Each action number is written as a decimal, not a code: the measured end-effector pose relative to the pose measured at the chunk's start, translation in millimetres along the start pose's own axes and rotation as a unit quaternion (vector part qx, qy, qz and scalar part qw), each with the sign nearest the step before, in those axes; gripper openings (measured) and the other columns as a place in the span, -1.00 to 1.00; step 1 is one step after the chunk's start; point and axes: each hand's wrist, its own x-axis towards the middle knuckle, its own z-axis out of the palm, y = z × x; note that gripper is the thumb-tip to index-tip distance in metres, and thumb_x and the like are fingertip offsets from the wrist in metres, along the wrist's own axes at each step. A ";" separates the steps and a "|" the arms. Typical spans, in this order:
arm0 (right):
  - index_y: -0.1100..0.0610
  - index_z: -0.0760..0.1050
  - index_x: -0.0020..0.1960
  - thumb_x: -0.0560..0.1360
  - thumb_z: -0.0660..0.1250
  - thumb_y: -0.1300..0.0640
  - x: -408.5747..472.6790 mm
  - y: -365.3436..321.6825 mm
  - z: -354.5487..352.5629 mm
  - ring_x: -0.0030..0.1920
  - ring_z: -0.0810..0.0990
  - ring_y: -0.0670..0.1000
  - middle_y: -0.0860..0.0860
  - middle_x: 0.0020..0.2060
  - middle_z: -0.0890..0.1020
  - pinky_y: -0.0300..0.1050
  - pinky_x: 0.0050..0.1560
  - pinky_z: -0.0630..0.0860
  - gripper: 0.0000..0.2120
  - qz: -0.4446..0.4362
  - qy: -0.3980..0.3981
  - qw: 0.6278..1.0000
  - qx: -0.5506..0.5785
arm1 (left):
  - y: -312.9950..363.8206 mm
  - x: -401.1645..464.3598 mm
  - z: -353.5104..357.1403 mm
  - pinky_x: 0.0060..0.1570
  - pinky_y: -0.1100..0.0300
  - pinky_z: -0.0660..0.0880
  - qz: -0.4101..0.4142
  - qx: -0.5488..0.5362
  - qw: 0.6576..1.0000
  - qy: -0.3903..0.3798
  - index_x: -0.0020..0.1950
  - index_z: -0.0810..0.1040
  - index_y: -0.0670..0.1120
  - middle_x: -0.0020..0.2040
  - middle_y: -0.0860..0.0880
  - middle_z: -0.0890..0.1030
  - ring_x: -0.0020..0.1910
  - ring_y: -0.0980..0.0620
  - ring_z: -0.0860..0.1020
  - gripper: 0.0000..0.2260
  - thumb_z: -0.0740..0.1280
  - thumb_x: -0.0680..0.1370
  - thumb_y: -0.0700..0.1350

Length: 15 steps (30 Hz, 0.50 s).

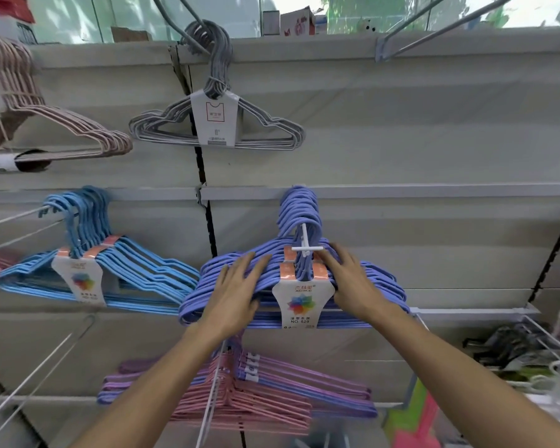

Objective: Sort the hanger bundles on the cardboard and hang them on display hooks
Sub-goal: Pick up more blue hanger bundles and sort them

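Both hands, left hand [236,287] and right hand [348,279], press flat with straight fingers on the purple hanger bundles [272,282] hung on the white display hook [305,242]. An uneven push could probably slide the front bundle off the hook's tip.

Left hand [236,295] and right hand [353,286]: bare. Both forearms bare to frame edge; no sleeves, gloves, rings or watch visible.

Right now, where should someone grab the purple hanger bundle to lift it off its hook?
Probably by both sloping shoulders of the purple hanger bundle, from the front, either side of its paper label. The left hand and right hand already rest there; the hanger necks loop over the white hook.
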 end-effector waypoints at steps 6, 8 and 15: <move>-0.19 -0.07 0.60 0.51 0.38 0.28 14.3 8.7 2.4 0.55 0.11 0.25 0.12 0.59 0.07 0.32 0.44 0.26 -0.10 0.014 -0.020 1.000 0.015 | 5.4 26.0 -0.3 0.44 -0.40 -0.03 -0.037 -0.036 0.994 -0.096 0.59 -0.16 0.23 0.63 0.05 0.02 0.59 -0.13 0.02 -0.17 0.14 0.54 -0.40; -0.23 -0.07 0.58 0.51 0.39 0.25 19.4 11.2 3.6 0.52 0.18 0.27 0.12 0.58 0.11 0.34 0.40 0.30 -0.11 0.014 -0.019 1.000 0.017 | 5.4 29.1 1.7 0.43 -0.42 -0.01 -0.037 -0.039 0.993 -0.101 0.58 -0.17 0.25 0.63 0.04 0.03 0.59 -0.15 0.06 -0.17 0.13 0.55 -0.40; -0.17 -0.02 0.61 0.53 0.35 0.27 21.4 12.4 1.4 0.55 0.13 0.24 0.13 0.59 0.09 0.34 0.45 0.21 -0.16 0.017 -0.024 0.999 0.026 | 8.6 29.5 3.1 0.44 -0.39 0.04 -0.045 -0.057 0.993 -0.090 0.58 -0.12 0.28 0.62 0.03 0.09 0.56 -0.17 0.13 -0.14 0.14 0.52 -0.43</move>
